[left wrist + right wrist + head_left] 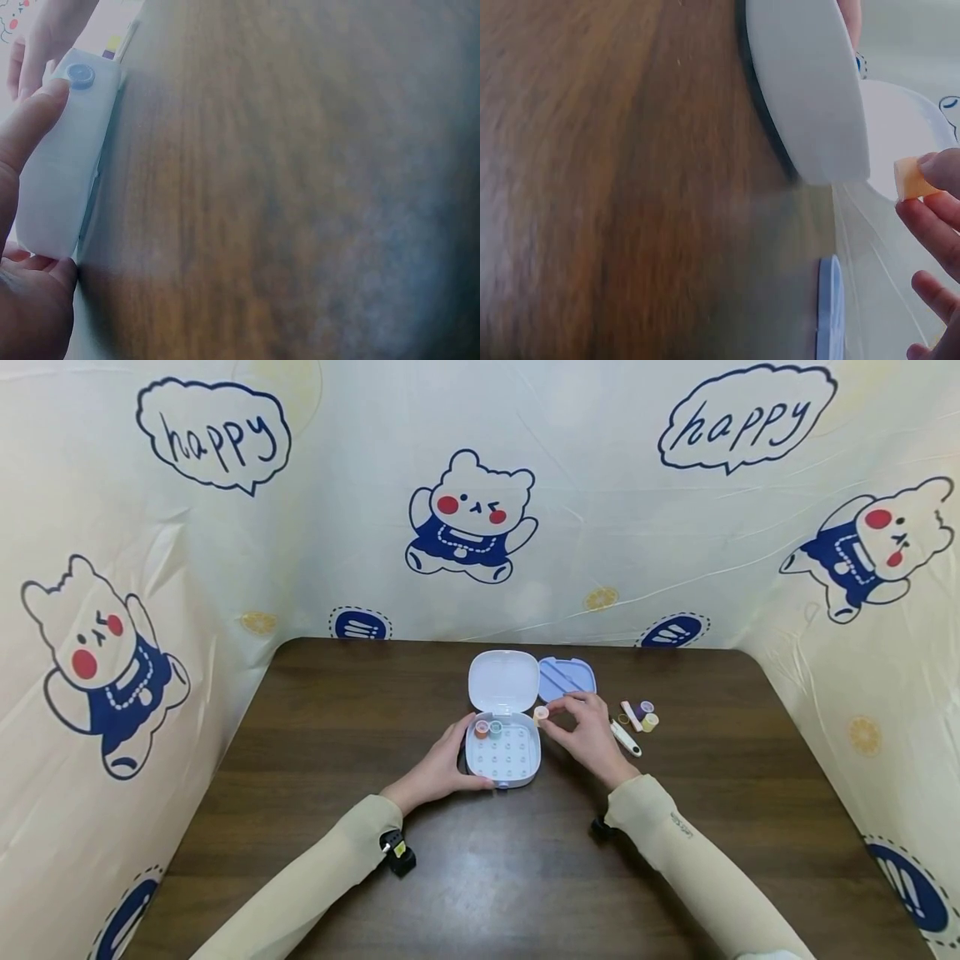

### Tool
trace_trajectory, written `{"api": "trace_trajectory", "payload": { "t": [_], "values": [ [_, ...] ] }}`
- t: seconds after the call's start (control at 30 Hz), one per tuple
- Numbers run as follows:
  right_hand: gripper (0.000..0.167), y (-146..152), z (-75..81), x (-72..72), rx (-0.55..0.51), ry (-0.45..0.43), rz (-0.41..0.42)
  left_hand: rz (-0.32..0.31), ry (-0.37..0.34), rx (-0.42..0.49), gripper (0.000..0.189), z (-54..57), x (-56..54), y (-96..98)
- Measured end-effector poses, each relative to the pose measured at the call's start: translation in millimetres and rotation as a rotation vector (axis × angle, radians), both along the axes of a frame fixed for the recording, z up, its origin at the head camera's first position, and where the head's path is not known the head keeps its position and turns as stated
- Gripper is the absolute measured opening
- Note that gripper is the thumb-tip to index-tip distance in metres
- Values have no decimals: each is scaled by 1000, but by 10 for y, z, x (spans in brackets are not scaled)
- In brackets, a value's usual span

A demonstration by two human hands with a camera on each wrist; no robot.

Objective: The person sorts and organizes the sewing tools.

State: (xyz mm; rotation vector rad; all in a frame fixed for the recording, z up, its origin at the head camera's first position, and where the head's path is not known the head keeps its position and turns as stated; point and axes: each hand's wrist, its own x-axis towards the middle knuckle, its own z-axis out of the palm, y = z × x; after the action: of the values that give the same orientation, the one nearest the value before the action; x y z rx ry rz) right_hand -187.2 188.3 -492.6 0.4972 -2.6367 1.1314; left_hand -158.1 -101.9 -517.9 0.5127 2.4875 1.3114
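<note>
A peach spool [541, 715] is held at the back right corner of the box [501, 753], above its rim and apart from it in the right wrist view. The right hand [583, 727] has its grip pinched on that spool between thumb and fingertips. The left hand [442, 768] grips the box, its thumb along the front wall by the round blue catch [80, 75] and its fingers at the left side. On the box's pegs, an orange spool [482, 729] and a green spool [496, 729] sit side by side in the back row, toward the left; rows of bare pegs run from there to the front edge. The open lid [503, 681] stands behind. A blue tray [567, 680] lies just right of the lid, near the desk's far edge. Beyond the right hand, a white tool [630, 743], a pink stick [632, 717], a purple spool [646, 708] and a yellow spool [650, 722] cluster closely, leaving narrow gaps. Broad stretches of the brown desk [345, 718] separate the box from the left edge and the cluster from the right edge; patterned cloth [570, 410] rises behind.
</note>
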Motion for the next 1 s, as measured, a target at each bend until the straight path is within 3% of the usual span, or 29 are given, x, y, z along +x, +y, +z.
{"api": "trace_trajectory", "payload": {
  "t": [0.7,1.0],
  "values": [
    [22,-275,-130,-1,98,-46,59,-5,-6,-2,124,21,6,4],
    [23,-369,-154,-24,133,-89,26,3,-6,-3,124,23,14,10]
  ]
}}
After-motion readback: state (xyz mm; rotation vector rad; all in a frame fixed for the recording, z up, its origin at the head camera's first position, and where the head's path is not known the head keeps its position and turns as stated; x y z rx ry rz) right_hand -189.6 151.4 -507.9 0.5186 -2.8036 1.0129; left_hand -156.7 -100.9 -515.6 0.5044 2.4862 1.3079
